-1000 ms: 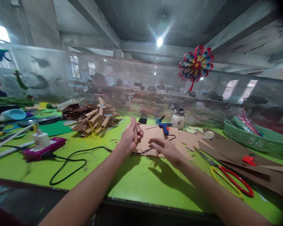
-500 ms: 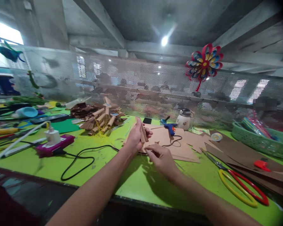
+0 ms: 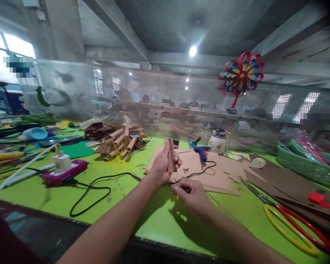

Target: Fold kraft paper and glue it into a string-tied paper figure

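My left hand (image 3: 165,163) is wrapped round a folded piece of brown cardboard (image 3: 171,157) with ridged, pleated edges, held upright above the table. Just to the right and nearer to me, my right hand (image 3: 192,194) has thumb and forefinger pinched together. Whatever is in that pinch is too small to make out. Under and behind both hands lies a flat sheet of tan cardboard (image 3: 220,183), with a black cord running across it. A blue hot glue gun (image 3: 202,153) rests at its far side.
Large scissors (image 3: 288,220) with red and yellow handles lie at the right, beside brown sheets (image 3: 275,176) and a green basket (image 3: 308,165). At the left are a purple power strip (image 3: 64,173) and a pile of cardboard rolls (image 3: 115,141). A white jar (image 3: 217,141) stands behind.
My right hand went from spread fingers to a pinch, reached the lower end of the cardboard piece, then drew down away from it. My left hand has turned the piece slightly. The view shifted.
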`<state>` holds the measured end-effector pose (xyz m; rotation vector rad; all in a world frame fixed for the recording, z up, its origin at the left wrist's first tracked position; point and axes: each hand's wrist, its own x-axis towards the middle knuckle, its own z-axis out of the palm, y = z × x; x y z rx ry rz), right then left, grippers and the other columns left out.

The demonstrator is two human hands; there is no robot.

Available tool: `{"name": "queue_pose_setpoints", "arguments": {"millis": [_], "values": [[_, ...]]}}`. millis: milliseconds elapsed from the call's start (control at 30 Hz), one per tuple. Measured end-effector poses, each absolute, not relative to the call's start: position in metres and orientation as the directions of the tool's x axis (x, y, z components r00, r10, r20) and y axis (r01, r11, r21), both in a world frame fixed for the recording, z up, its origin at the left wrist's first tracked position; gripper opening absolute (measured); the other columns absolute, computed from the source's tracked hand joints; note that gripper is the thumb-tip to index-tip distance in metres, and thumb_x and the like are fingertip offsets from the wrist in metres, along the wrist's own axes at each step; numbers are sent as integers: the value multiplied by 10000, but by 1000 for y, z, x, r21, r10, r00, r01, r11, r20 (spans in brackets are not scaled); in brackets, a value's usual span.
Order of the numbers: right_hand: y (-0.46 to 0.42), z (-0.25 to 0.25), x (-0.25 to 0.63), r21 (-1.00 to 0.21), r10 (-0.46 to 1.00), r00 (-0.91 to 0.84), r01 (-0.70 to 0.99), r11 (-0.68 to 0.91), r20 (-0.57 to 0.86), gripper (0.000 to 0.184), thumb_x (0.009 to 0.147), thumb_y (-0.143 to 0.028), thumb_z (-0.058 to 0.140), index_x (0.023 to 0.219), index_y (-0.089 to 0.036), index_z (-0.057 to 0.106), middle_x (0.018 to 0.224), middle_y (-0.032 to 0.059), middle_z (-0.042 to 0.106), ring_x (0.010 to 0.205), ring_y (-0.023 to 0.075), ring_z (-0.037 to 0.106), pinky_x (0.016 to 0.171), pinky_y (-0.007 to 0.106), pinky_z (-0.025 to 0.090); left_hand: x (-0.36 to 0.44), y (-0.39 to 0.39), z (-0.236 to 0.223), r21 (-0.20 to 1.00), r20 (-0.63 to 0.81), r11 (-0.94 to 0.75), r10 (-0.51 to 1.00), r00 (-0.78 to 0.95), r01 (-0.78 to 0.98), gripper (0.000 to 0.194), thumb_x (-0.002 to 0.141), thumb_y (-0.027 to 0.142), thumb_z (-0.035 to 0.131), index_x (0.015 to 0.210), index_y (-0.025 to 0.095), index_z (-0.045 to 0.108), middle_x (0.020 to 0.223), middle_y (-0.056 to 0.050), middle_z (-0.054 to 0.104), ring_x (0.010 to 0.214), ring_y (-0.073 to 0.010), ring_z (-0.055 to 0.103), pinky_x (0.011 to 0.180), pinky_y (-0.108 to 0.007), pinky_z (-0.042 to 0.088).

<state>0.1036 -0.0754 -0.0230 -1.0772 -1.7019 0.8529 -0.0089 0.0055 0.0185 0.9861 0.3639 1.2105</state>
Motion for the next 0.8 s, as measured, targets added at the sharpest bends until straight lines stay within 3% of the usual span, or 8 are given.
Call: {"name": "queue_pose_setpoints", "arguments": {"millis": [100,167,267,333,433,500,667,800], "values": [[-70,-11,118,-713,793,-36,413,566,608,225,802,-287,564,618,-157,555,617,7,478,572,114,433,534,253,373,-9,4,17,832,234,78,848,476,-549,467,815,620,385,921,175,475,474,57,415,358,-100,442,327,-166,286],[-64,1,133,-666,738,-12,420,616,675,112,818,-236,537,845,-168,622,800,50,560,694,144,511,594,263,430,-9,3,15,874,182,156,773,608,-460,455,840,600,351,924,173,486,471,56,414,343,-98,436,320,-167,288],[-58,20,158,-567,670,-75,468,677,738,495,771,-103,523,1245,-235,479,1238,94,474,1064,207,487,807,325,466,-8,0,11,931,58,244,633,772,-270,414,865,543,353,932,162,501,509,34,464,394,-117,511,334,-172,334],[-58,29,170,-460,639,-219,530,712,737,660,711,-17,505,1316,-263,409,1360,75,380,1223,225,369,950,382,396,-8,-2,8,958,-3,241,552,834,-157,392,875,506,360,926,148,512,529,12,498,446,-144,566,352,-184,373],[-60,37,179,-333,599,-461,535,776,655,647,684,29,485,1263,-260,480,1331,64,431,1250,217,348,1034,417,309,-9,-4,7,972,-57,229,466,883,-58,351,878,462,375,874,140,514,509,12,489,442,-154,570,365,-204,404],[-61,38,182,-326,577,-541,493,807,612,520,721,-2,507,1182,-239,551,1213,74,531,1159,204,450,989,395,369,-9,-4,7,968,-81,248,433,898,-33,307,878,423,387,846,142,506,499,21,471,411,-138,543,360,-204,400],[-60,37,188,-427,622,-536,453,782,571,315,794,-103,556,1088,-201,611,929,56,640,839,149,594,766,296,489,-10,-2,7,965,-164,253,367,916,71,351,883,430,342,897,128,521,474,5,494,381,-150,526,338,-211,375],[-58,35,190,-431,643,-498,482,763,582,275,795,-148,581,1063,-183,635,887,58,652,778,143,598,728,286,486,-10,-3,8,978,-167,186,455,875,90,414,868,480,341,925,119,535,579,-57,602,476,-180,599,374,-220,398]]}}
